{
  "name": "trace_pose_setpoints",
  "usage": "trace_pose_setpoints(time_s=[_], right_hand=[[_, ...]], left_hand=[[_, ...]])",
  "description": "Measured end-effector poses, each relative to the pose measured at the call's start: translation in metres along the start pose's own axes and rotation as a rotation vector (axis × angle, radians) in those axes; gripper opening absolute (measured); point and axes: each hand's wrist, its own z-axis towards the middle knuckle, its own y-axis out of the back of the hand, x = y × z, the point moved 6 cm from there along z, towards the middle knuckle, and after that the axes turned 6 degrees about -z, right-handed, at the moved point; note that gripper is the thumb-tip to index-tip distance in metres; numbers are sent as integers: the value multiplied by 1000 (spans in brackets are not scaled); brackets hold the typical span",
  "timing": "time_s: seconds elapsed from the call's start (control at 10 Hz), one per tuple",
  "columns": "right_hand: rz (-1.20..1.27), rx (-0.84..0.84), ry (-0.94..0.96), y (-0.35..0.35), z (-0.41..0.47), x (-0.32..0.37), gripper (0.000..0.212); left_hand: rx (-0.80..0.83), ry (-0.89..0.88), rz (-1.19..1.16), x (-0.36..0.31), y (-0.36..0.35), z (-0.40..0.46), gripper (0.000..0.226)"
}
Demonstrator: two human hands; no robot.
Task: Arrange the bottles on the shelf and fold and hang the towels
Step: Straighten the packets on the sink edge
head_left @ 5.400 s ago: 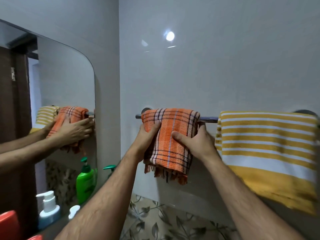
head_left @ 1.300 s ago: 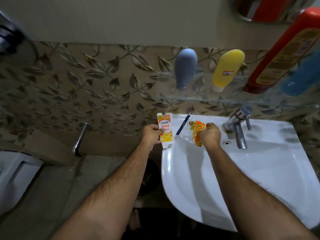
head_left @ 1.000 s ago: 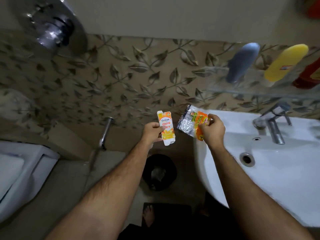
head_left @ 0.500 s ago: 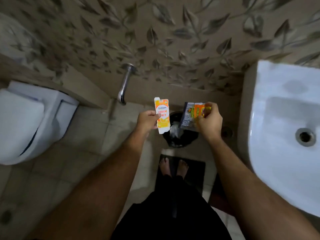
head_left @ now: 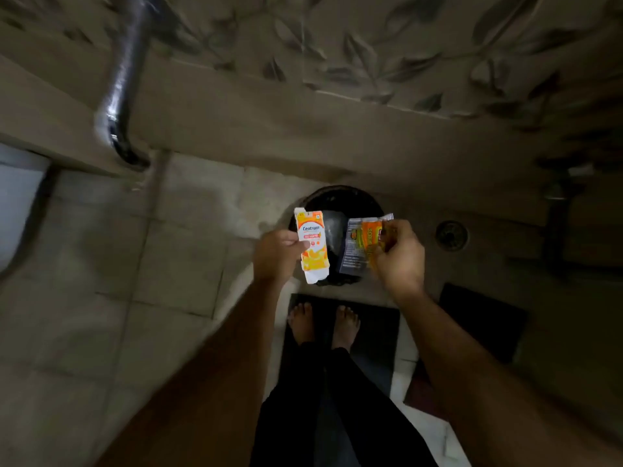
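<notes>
Bottles and towels were out of view; my left hand (head_left: 276,256) pinched a flat cardboard carton (head_left: 312,246), my right hand (head_left: 401,256) gripped a crinkled foil wrapper (head_left: 359,246) above a round black bin (head_left: 337,200).

I am looking down into a home bathroom, dimly lit. The floor (head_left: 101,298) is laid with pale square tiles, and the wall (head_left: 387,45) above a plain skirting band carries tiles printed with a leaf pattern. A chrome pipe (head_left: 121,92) runs down the wall to the floor at upper left. A round metal floor drain (head_left: 451,234) sits at right, a small black bin (head_left: 337,203) stands against the wall, and bare feet (head_left: 323,323) stand on a dark mat (head_left: 377,332).
</notes>
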Motion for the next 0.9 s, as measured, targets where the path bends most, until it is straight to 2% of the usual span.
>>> trace_pose_setpoints(time_s=[0.1,0.2,0.4,0.7,0.8,0.9], right_hand=[[14,53,-75,-43,26,-38,26],[-15,27,-124,-76,52,-64,25],[-31,-22,-106,-117,96,-77,20],[-168,-16,-79,-157,140,-90,33],[-212,18,-38,-161,141,-93,54],[-225,65,-29,-157,128,-90,61]], left_hand=[[-23,24,-1,33,-26,33,17],[-16,5,38,56,-54,66,25],[-10,39,-6,93,-96,124,24],[-23,2,9,112,-131,169,34],[-9,-43,46,109,-129,163,43],[-2,-107,59,94,-120,138,40]])
